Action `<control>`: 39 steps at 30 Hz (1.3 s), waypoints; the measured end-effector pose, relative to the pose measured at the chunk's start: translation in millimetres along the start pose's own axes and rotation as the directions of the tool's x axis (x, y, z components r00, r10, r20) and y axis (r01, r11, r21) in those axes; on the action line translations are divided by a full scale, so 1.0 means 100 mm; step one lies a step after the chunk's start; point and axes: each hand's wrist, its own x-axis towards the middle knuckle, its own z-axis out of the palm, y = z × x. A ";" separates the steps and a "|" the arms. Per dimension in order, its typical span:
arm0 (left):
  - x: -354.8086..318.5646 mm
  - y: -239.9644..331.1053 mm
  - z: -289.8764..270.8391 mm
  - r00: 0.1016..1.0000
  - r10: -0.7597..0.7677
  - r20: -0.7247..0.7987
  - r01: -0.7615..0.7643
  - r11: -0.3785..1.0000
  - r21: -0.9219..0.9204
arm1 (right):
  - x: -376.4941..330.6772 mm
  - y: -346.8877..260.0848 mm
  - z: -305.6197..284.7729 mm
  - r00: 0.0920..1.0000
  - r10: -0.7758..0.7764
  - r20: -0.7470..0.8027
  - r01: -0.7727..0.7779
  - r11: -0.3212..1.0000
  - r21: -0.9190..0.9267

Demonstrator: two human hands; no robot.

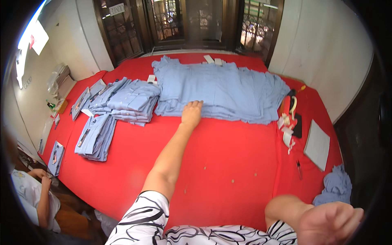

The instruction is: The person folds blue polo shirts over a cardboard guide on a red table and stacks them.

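Note:
A wide pile of light blue shirts [228,87] lies spread out flat on the red-covered table. My left hand [192,113] reaches forward to the pile's near edge. Its fingers rest extended on the cloth, and I see no fold of fabric held in them. Low at the right, close to the camera, my right hand [328,222] is raised away from the table. Its fingers are loosely bent, and nothing shows in it. Left of the pile sit stacks of folded blue shirts [132,100], with another folded stack [96,136] nearer to me.
On the right of the red table cover [228,151] lie a black-handled snipper [299,169], a grey-white board [317,145] and small white scraps [288,136]. A crumpled blue cloth [337,183] is at the right edge. Another person's hands [43,175] show at lower left.

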 end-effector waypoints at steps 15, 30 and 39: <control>-0.47 1.29 -1.19 0.501 0.546 0.671 -0.203 0.829 -0.522 | -2.28 1.75 0.23 0.144 0.885 -0.443 -0.972 0.209 0.103; -2.73 0.88 -1.44 0.930 0.097 0.354 0.036 0.935 -0.352 | -2.74 1.65 1.80 0.550 0.805 0.224 -0.591 0.564 -0.576; -4.30 0.67 -2.87 0.788 -0.367 0.495 0.574 0.729 -0.373 | -2.64 0.21 2.18 0.400 0.616 0.678 -0.506 0.765 -0.397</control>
